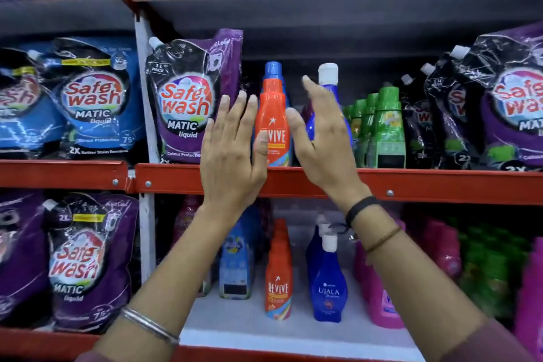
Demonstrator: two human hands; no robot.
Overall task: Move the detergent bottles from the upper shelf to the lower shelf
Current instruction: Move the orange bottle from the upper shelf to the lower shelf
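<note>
**Two open hands reach for the bottles up top**

Nearest is the lower shelf (293, 338). An orange bottle (278, 273) and a blue bottle (329, 282) already stand on it, near the front edge, with a gap between them. There is bare white room in front of them. A pink bottle (379, 297) stands at the right.

Above, both hands are raised in front of the red front edge of the upper shelf (440, 184). The left hand (232, 153) is open, fingers spread, and its thumb looks to touch the upper orange bottle (273, 114). The right hand (323, 132) is open too and holds nothing. It is in front of the upper blue bottle (330, 91).

I think the step is reaching to grab these two. Next, each grip must close round a bottle, lift it over the front edge and bring it down.

Room up there is tight. A purple pouch (188, 97) leans just left of the orange one, and green bottles (382, 126) stand just right of the blue one. A careless pull could knock them.
</note>
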